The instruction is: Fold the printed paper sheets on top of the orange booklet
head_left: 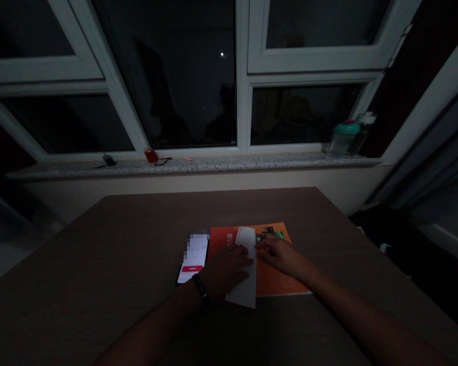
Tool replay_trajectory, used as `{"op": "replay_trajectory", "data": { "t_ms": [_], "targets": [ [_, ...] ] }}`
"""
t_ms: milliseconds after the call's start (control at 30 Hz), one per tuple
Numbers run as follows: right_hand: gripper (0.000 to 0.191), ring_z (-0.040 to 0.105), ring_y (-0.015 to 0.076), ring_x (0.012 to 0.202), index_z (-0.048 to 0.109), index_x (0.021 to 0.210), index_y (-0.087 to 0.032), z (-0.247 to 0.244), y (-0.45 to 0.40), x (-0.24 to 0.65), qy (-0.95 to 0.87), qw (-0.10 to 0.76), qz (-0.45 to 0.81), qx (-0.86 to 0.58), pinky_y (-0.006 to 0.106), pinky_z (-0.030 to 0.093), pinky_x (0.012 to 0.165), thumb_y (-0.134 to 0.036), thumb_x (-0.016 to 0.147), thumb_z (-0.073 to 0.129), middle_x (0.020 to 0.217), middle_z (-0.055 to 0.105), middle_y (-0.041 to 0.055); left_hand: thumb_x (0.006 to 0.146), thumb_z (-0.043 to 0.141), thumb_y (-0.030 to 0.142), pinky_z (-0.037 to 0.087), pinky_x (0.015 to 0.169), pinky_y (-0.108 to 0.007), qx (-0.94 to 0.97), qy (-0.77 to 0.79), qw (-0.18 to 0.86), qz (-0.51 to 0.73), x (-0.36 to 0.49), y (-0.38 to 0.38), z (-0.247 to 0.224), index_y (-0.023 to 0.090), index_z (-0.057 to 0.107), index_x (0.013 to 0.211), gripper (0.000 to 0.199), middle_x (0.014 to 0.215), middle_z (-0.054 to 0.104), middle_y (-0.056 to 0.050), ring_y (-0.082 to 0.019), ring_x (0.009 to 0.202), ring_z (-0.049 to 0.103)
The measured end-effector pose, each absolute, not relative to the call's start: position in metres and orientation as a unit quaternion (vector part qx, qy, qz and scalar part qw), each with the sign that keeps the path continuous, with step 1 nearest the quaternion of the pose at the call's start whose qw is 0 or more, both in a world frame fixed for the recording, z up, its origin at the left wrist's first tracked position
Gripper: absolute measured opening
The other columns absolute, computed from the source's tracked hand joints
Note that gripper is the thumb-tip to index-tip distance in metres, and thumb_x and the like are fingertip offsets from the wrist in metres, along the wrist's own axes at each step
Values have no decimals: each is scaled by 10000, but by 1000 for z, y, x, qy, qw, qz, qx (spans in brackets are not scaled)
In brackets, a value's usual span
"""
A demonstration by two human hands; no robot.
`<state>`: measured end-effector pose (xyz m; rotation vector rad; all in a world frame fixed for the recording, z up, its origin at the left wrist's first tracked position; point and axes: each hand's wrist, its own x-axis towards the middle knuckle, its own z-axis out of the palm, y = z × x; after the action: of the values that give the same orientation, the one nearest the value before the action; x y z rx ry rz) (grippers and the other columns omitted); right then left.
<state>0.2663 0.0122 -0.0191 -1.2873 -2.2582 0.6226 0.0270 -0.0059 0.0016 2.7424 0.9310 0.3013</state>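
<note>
An orange book or booklet (pixel 269 282) lies on the table, with a white paper flap (pixel 246 295) across its middle. My left hand (pixel 229 269), a dark band on its wrist, rests on the flap and the red-orange part left of it, its fingers spread. At the flap's right edge, my right hand (pixel 282 254) has thumb and fingers drawn together in a pinch on the paper. Whether the flap is a folded page or a loose sheet I cannot tell. Left of the book, partly behind my left hand, lies a phone (pixel 193 259) with a lit screen.
The brown table (pixel 118 244) stands before a window with a speckled stone sill (pixel 213 163). On the sill are a small red object with a cord (pixel 151 155), a small dark object (pixel 108 160) and a clear bottle with a teal lid (pixel 343 137). The room is dim.
</note>
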Motion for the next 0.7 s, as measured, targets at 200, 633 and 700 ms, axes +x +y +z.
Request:
{"op": "replay_trajectory", "data": {
  "t_ms": [200,633,700],
  "targets": [
    [267,597,172,818,652,1101,-202,-21,16,266,-820,245,209,-473,278,468,729,-233,837,631,987,604,57,871,662,238,402,1033,-452,933,322,123,107,25,-6,0,239,612,1189,322,1343,532,-72,-275,1238,480],
    [380,604,200,916,608,1203,-160,-31,25,266,-830,244,144,-481,299,468,818,-194,825,623,1040,599,92,864,676,224,366,1069,-490,934,325,122,88,24,-5,-2,239,598,1206,352,1435,476,-74,-290,1305,430],
    [381,606,204,924,608,1207,-158,-30,25,265,-832,242,141,-480,304,471,828,-196,829,617,1045,601,96,866,671,230,363,1069,-482,934,324,121,93,24,-5,-3,236,594,1204,346,1440,470,-70,-284,1304,428]
  ]
}}
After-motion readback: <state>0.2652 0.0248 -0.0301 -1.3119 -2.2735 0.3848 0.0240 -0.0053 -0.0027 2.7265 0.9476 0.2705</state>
